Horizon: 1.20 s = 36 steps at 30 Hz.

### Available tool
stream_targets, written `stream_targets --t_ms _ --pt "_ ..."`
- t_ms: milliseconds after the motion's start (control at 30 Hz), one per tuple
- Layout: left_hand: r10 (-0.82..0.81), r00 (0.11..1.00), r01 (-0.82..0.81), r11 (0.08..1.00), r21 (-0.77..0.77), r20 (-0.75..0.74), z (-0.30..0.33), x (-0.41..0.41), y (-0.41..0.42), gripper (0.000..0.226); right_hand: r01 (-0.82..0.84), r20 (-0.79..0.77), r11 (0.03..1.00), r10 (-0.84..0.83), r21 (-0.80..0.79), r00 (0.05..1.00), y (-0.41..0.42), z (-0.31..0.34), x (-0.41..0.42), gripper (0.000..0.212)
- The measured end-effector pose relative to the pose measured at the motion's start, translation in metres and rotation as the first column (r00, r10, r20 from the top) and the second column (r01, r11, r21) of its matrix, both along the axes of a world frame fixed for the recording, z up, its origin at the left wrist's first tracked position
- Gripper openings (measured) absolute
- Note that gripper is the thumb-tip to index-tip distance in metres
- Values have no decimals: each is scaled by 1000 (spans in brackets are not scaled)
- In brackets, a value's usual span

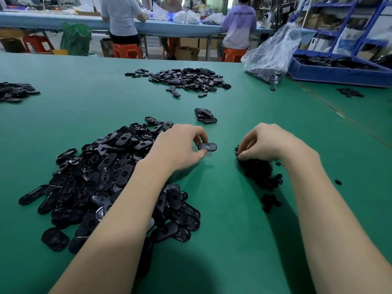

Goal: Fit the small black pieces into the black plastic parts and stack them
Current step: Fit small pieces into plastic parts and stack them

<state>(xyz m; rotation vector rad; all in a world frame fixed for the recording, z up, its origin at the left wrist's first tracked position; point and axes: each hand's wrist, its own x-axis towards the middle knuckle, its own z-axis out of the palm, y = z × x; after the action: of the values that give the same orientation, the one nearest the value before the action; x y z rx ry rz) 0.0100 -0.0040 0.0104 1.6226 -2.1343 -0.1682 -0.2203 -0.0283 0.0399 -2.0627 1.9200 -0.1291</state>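
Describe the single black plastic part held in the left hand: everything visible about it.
The black plastic part is a small oblong piece with rounded ends, smooth and slightly glossy, with a round opening near its middle. It lies roughly level, long axis left to right, just above the green table. The left hand pinches its left end between thumb and fingers.
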Motion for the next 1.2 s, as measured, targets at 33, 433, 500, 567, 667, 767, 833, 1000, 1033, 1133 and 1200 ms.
stream_targets --t_ms 33,433,500,567,667,767,833,1000,1033,1133,1200 --pt "-1 1000 1 1000 9 0 0 0 0 13 3 -8 1000 -3 -8 1000 0 -1 1 9" --pt "-11 1000 12 998 64 -13 -2 2 -1 15 83 -39 990 -88 -113 995 2 -5 15 8" --pt "-10 1000 11 998 65 -13 -2 1 -1 16 103 -36 987 -108 -120 994 2 -8 19 7" --pt "-10 1000 11 997 73 -15 -2 1 -1 16 98 -51 985 -106 -141 993 3 -11 21 6" --pt "-11 1000 12 997 74 -16 -3 1 -1 15 73 -36 982 -81 -175 996 2 -13 23 4" --pt "-9 1000 10 999 51 -22 -3 1 0 15 77 242 986 -39 -149 970 0 -13 23 8" --pt "4 1000 -3 1000 19 -23 -2 0 0 15 47 464 994 4 -97 886 1 -11 28 9" --pt "29 999 -31 996 -81 -28 -2 -2 1 16 -35 589 999 35 -13 808 5 -9 39 2" --pt "31 999 -33 995 -95 -20 -1 -3 1 16 -36 585 999 27 4 811 5 -8 40 3" --pt "40 999 -37 990 -138 24 0 -4 2 16 -25 586 999 4 28 811 5 -9 42 3" --pt "49 998 -41 985 -167 42 1 -5 3 15 -23 596 999 3 26 803 6 -9 43 5"
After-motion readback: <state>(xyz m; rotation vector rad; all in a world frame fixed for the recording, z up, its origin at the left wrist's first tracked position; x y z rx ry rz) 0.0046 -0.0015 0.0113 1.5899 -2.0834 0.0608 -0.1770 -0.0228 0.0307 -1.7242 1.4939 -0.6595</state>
